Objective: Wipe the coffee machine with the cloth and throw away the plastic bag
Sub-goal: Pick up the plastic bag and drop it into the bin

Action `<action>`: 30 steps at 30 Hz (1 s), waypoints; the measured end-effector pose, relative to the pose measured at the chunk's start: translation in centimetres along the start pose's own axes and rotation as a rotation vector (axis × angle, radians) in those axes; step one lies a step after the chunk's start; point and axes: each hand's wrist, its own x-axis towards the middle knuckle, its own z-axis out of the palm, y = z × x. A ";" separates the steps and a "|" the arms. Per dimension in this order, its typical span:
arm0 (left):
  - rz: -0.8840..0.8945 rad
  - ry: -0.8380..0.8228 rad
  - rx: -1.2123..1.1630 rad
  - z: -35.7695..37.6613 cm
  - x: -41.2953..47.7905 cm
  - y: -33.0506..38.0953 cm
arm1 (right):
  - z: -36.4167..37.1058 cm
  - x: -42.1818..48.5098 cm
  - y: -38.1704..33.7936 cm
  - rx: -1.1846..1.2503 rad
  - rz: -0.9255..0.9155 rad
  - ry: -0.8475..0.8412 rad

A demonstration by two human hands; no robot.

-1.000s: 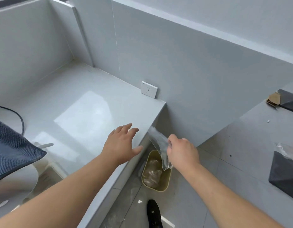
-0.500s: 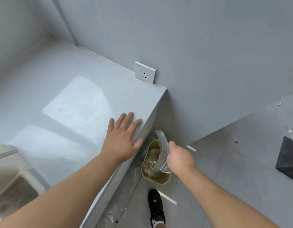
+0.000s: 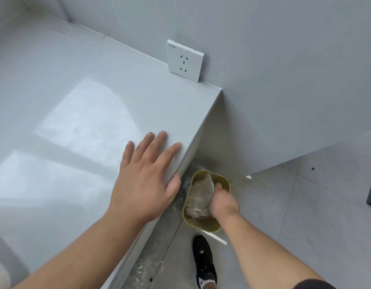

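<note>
Grey tiled floor (image 3: pixel 284 236) below, pale grey table (image 3: pixel 76 113) on the left, grey wall behind. Notes run near to far.

Nearest: a black shoe (image 3: pixel 203 260) on the floor, small white mark on its tongue, too small to read. Scraps of clear film (image 3: pixel 146 270) lie on the floor against the table's base.

Right hand (image 3: pixel 223 203) reaches down into the mouth of an olive-yellow bin (image 3: pixel 205 224), which stands on the floor just beside the table's right edge, near its far right corner. Fingers pinched on a clear plastic bag (image 3: pixel 209 180); the bag's upper edge pokes up near the bin's far rim, the rest hangs inside. More crumpled clear plastic (image 3: pixel 196 203) already sits in the bin.

Left hand (image 3: pixel 146 180) lies flat on the table at its right edge, fingers spread and holding nothing, thumb hooked over the edge; it looks like a brace for the lean.

Farther: white wall socket (image 3: pixel 185 60) just above the table's far right corner. Faint lettering at its top left, unreadable. No other writing seen.

Step in hand, by my reading: the bag disposal, at the point of release. Next move calls only for the right fingers to let go over the bin's opening, then withdraw without dragging the film back out. Coffee machine and cloth not identifiable here, so the wiping cannot be judged.
</note>
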 end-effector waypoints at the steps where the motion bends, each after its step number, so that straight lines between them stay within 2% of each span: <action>1: 0.001 0.005 -0.002 0.1 0.0 0.0 | 0.4 0.3 0.0 -0.016 0.008 -0.005; 7: -0.006 0.010 -0.007 0.1 0.1 0.0 | 1.6 1.2 0.0 -0.039 0.046 -0.039; 17: -0.010 -0.002 -0.013 -0.1 0.1 0.2 | 0.9 0.7 -0.3 -0.017 -0.005 -0.063; 30: -0.018 -0.012 -0.029 -0.4 0.1 0.3 | -1.6 -2.3 -0.5 -0.071 -0.194 0.088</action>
